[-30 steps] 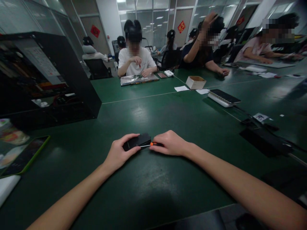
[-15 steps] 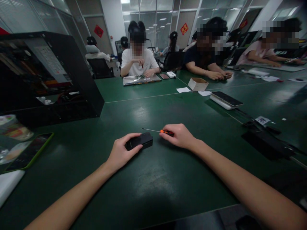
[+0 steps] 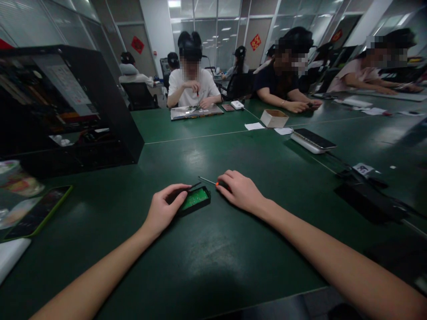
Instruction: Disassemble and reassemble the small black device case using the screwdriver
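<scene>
Mid-frame, left hand point(image 3: 166, 202) is pinching black cover point(image 3: 195, 185); right hand point(image 3: 242, 191) is gripping screwdriver point(image 3: 210, 181); circuit board point(image 3: 196, 198) is looking fragile; hold casing point(image 3: 199, 207) by edges.

Nothing legible from where I'm standing. Marks only: left red diamond sign point(image 3: 137, 45) on a door panel point(image 3: 146, 63), middle red diamond sign point(image 3: 255, 42) on another door point(image 3: 265, 27). Both have gold characters, too blurred to make out. Right red diamond sign point(image 3: 336, 35), angled away, same story. Pale label point(image 3: 66, 82) inside the black case point(image 3: 118, 115): fine print, unreadable. White tag point(image 3: 363, 169) on the green table point(image 3: 213, 258), right side: bold black marks, can't resolve.
</scene>
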Tool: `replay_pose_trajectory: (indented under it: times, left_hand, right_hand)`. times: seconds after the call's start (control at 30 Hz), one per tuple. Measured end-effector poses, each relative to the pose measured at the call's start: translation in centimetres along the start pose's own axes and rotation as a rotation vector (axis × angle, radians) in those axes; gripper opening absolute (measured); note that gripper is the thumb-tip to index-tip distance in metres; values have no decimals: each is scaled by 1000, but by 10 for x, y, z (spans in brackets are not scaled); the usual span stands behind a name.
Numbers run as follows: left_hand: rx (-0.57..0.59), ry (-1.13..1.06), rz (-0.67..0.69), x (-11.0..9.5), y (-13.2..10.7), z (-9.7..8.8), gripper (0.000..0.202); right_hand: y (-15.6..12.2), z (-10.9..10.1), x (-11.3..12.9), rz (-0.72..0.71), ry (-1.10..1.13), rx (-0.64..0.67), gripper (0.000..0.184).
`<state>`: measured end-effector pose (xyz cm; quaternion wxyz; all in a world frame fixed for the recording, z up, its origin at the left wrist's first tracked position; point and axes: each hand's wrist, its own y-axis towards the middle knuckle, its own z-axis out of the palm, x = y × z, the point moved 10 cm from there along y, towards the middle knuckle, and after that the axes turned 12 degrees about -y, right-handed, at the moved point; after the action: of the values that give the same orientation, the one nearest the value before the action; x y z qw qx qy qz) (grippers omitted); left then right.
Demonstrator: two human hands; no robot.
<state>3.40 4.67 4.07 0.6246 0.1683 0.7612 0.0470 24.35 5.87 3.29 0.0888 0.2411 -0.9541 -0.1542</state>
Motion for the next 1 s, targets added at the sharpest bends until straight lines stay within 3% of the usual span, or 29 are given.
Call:
replay_pose_trajectory:
  times: [0.17, 0.27, 0.43, 0.6, 0.7, 0.83, 1.0]
  left_hand:
    - [-79, 5, -37, 8, 3, -6, 39]
    - [-96, 14, -58, 10, 2, -7, 44]
    - [-21, -7, -112, 15, 2, -2, 49]
    - [-55, 50, -135, 25, 7, -19, 45]
    - [0, 230, -98, 30, 8, -21, 36]
    - [64, 451, 56, 27, 8, -16, 28]
    - [46, 531, 78, 31, 12, -20, 27]
  right_hand:
    - [-5, -14, 37, -179, 213, -117, 61]
    - [-10, -11, 56, -244, 287, -98, 74]
    - [-16, -1, 60, -206, 378, 9, 77]
    - [-20, 0, 60, -212, 452, 117, 72]
    - [-22, 4, 65, -251, 436, 164, 69]
    - [-24, 11, 70, -261, 426, 185, 78]
    - [-27, 11, 82, -265, 444, 161, 86]
